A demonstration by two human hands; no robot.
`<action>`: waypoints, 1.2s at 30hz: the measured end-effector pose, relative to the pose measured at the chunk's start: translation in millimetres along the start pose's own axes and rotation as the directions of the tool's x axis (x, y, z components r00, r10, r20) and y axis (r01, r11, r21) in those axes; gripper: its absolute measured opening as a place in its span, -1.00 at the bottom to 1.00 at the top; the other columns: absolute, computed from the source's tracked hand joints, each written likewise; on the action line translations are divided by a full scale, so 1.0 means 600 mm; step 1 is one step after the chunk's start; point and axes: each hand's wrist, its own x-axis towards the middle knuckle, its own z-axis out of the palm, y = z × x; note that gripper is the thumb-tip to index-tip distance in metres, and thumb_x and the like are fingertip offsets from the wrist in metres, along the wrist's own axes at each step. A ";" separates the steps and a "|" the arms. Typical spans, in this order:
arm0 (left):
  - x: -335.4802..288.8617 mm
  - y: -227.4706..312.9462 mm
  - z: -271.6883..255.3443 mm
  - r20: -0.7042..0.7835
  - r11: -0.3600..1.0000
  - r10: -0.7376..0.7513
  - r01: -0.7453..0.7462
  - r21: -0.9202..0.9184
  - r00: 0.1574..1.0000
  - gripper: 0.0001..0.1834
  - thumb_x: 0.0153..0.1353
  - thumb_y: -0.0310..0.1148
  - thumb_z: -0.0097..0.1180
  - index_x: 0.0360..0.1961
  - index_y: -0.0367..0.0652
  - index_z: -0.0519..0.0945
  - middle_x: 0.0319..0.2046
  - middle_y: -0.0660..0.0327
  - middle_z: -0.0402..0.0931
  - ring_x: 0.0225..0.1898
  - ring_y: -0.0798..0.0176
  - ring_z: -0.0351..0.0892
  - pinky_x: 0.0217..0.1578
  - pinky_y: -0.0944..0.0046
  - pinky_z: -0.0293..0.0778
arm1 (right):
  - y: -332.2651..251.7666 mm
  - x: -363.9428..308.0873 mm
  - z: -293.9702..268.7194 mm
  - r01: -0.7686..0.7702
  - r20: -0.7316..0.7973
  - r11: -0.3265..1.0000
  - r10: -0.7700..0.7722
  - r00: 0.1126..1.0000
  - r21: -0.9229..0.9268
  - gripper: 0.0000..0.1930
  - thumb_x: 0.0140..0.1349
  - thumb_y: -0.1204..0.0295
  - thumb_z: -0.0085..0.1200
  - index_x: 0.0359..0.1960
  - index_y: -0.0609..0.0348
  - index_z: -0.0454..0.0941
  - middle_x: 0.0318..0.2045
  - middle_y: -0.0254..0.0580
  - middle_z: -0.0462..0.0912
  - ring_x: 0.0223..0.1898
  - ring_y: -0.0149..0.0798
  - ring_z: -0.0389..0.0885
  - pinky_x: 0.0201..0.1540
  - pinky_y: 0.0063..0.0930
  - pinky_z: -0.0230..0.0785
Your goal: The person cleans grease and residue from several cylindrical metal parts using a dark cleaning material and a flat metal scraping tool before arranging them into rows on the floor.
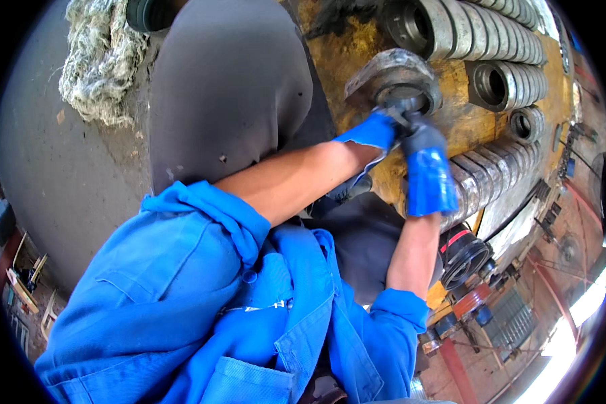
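A: At far right, a dark round fitting [404, 94] in the grey flange [390, 74] on the yellow machine body [464, 124] is gripped by left hand [377, 131] and right hand [421, 141], both gloved and clenched.

B: Seating or turning step judged underway. Firm two-handed hold needed next; stacked steel rings [478, 30] sit just beyond.

Both gloved grips' fingertips hidden against dark hub [402, 94]; held tool indistinct
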 end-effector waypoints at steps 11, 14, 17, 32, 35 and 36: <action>-0.062 0.038 0.088 0.163 1.000 0.005 -0.009 0.019 0.987 -0.85 0.22 -0.43 0.07 -0.24 -0.26 0.59 -0.44 0.15 0.55 -0.39 0.30 0.55 -0.37 0.37 0.46 | 0.065 -0.014 -0.002 0.056 -0.067 0.990 -0.047 0.997 0.133 -0.72 0.21 0.27 0.01 -0.05 -0.10 0.57 -0.11 -0.03 0.62 -0.08 0.08 0.59 -0.03 -0.13 0.45; -0.063 0.045 0.079 0.133 0.975 -0.222 0.223 0.012 0.966 -0.84 0.19 -0.47 0.09 -0.21 -0.27 0.59 -0.42 0.17 0.55 -0.38 0.32 0.53 -0.35 0.38 0.44 | 0.085 -0.025 0.058 -0.032 -0.107 0.959 0.065 0.992 0.283 -0.73 0.20 0.31 0.00 -0.06 -0.12 0.58 -0.09 -0.02 0.61 -0.07 0.09 0.59 -0.02 -0.14 0.45; -0.029 0.044 0.025 0.208 0.702 0.087 -0.208 0.681 0.974 -0.86 0.18 -0.52 0.09 -0.23 -0.29 0.61 -0.37 0.18 0.57 -0.35 0.32 0.53 -0.33 0.39 0.44 | 0.013 -0.029 0.009 0.015 -0.079 1.000 -0.014 0.997 0.015 -0.73 0.20 0.35 -0.01 -0.07 -0.16 0.58 -0.10 -0.01 0.61 -0.06 0.09 0.58 0.02 -0.15 0.43; -0.006 0.022 0.093 -0.084 0.841 -0.105 0.134 0.524 0.991 -0.76 0.18 -0.24 0.20 -0.31 -0.22 0.61 -0.45 0.18 0.59 -0.39 0.33 0.55 -0.41 0.27 0.45 | 0.083 -0.069 0.024 0.025 -0.285 0.724 0.240 0.928 0.690 -0.74 0.22 0.57 0.11 -0.04 0.20 0.57 -0.35 -0.33 0.66 -0.37 -0.50 0.55 -0.33 -0.53 0.42; -0.007 0.029 0.128 -0.061 0.721 0.097 -0.028 0.693 0.993 -0.77 0.18 -0.25 0.21 -0.28 -0.21 0.61 -0.46 0.18 0.59 -0.39 0.33 0.56 -0.42 0.27 0.46 | 0.091 -0.069 0.080 0.122 -0.390 0.628 0.308 0.868 0.769 -0.81 0.25 0.54 0.07 -0.11 0.23 0.58 -0.42 -0.30 0.62 -0.52 -0.47 0.48 -0.51 -0.48 0.36; -0.007 0.027 0.138 -0.066 0.670 0.164 -0.062 0.739 0.984 -0.77 0.17 -0.26 0.21 -0.28 -0.21 0.61 -0.46 0.17 0.59 -0.39 0.32 0.56 -0.42 0.27 0.46 | 0.106 -0.065 0.094 0.141 -0.417 0.628 0.317 0.852 0.765 -0.81 0.23 0.55 0.07 -0.12 0.23 0.57 -0.39 -0.25 0.63 -0.45 -0.43 0.53 -0.40 -0.46 0.39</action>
